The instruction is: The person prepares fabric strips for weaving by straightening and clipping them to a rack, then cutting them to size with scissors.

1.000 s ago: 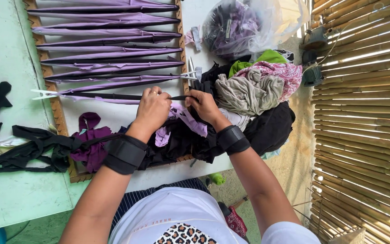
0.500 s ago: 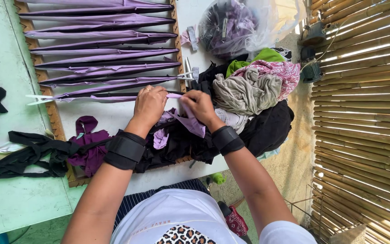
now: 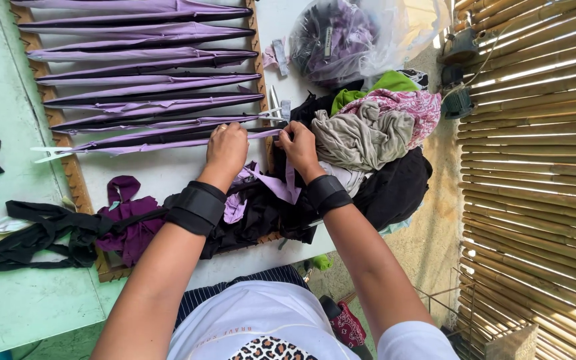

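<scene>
A wooden frame (image 3: 75, 177) lies on the table, strung across with several purple and black fabric strips (image 3: 141, 87). My left hand (image 3: 227, 150) presses on the lowest strip (image 3: 168, 140) near its right end. My right hand (image 3: 298, 143) pinches that strip's end at the frame's right rail (image 3: 259, 67). A loose lilac strip (image 3: 281, 187) hangs below my right hand. Both wrists wear black bands. Loose purple and black scraps (image 3: 131, 227) lie below my hands on the board.
A heap of grey, pink, green and black cloth (image 3: 375, 127) sits right of the frame. Behind it stands a clear plastic bag of fabric (image 3: 348, 37). Black strips (image 3: 28, 233) trail to the left on the pale green table (image 3: 1, 87). A bamboo wall (image 3: 541, 167) runs along the right.
Both hands have stayed at the strip's right end, edging slightly upward against the frame rail. The view has shifted a little.
</scene>
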